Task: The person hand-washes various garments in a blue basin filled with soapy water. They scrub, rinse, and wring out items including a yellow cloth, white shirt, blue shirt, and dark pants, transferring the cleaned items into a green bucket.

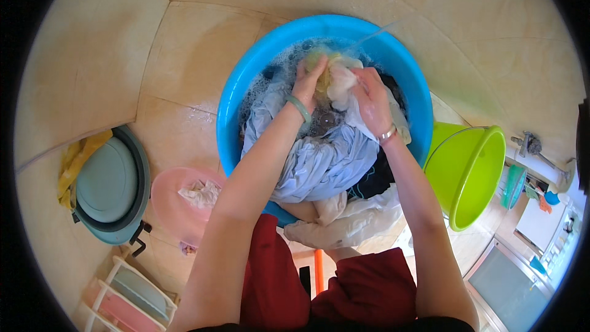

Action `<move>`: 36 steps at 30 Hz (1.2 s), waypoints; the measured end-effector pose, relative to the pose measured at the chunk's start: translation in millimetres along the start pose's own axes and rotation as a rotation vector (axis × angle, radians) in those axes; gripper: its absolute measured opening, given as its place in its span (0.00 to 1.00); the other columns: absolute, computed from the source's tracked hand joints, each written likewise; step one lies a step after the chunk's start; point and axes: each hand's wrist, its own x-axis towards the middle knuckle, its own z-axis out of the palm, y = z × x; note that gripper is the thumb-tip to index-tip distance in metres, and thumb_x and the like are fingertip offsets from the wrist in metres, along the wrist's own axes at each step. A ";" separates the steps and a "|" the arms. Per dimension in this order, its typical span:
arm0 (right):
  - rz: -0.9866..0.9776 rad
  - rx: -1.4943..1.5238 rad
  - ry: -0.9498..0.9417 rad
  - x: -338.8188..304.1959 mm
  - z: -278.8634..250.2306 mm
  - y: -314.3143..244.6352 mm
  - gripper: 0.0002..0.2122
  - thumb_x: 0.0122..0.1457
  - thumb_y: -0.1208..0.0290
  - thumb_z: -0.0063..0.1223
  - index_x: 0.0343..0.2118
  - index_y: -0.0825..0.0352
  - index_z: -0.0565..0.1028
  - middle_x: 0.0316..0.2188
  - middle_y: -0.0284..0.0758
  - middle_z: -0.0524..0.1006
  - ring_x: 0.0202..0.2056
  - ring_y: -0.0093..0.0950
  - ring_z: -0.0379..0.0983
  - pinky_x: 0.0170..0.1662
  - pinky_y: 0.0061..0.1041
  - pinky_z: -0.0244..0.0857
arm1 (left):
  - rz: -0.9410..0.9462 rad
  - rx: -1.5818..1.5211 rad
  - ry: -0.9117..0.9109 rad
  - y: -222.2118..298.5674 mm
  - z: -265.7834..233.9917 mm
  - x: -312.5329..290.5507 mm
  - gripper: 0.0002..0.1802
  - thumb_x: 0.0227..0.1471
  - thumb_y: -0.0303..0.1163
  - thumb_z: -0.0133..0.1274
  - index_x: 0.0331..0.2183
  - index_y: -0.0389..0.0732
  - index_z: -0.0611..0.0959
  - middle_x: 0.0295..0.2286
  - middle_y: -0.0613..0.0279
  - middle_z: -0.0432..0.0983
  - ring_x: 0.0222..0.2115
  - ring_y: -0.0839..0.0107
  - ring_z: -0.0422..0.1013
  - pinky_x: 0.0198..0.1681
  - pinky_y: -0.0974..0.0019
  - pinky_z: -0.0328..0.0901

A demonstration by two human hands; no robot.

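Both of my hands are over a large blue basin (227,117) full of soapy water and laundry. My left hand (307,83), with a pale green bangle at the wrist, is closed on the yellowish part of a wet cloth (338,83). My right hand (372,99), wearing a metal bracelet or watch, pinches the white part of that cloth from the other side. A thin stream of water (381,32) runs down towards it. Below my hands lies a bunched light blue garment (329,163), with dark fabric (373,178) beside it. Whitish fabric (350,224) hangs over the near rim.
A lime green bucket (470,178) leans at the right. On the left are a pink basin (169,200) holding a crumpled white cloth (200,193), a grey-green collapsible tub (106,178) with a yellow cloth (83,163), and a white rack (114,276). Tiled walls close in behind.
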 end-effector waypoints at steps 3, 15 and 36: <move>-0.247 -0.127 -0.091 -31.2 -12.2 -58.4 0.14 0.49 0.82 0.51 0.40 0.67 0.75 0.38 0.43 0.69 0.37 0.43 0.70 0.41 0.32 0.67 | -0.020 -0.415 -0.153 13.4 14.0 -20.8 0.46 0.51 0.39 0.61 0.62 0.54 0.49 0.50 0.54 0.67 0.48 0.57 0.68 0.47 0.53 0.69; -0.369 -0.415 0.211 -60.5 17.2 -110.4 0.24 0.36 0.68 0.62 0.43 0.51 0.78 0.41 0.32 0.67 0.36 0.35 0.68 0.31 0.29 0.70 | -0.134 -0.574 -0.628 9.6 61.4 -101.5 0.31 0.58 0.40 0.49 0.61 0.46 0.59 0.52 0.55 0.65 0.51 0.65 0.66 0.53 0.66 0.65; -0.008 -0.425 0.286 -10.8 -32.6 42.5 0.10 0.57 0.66 0.46 0.29 0.67 0.76 0.26 0.46 0.74 0.28 0.48 0.71 0.31 0.41 0.66 | 0.069 0.015 0.147 -10.0 65.1 -106.7 0.09 0.52 0.27 0.47 0.37 0.39 0.77 0.31 0.62 0.75 0.32 0.74 0.71 0.35 0.71 0.66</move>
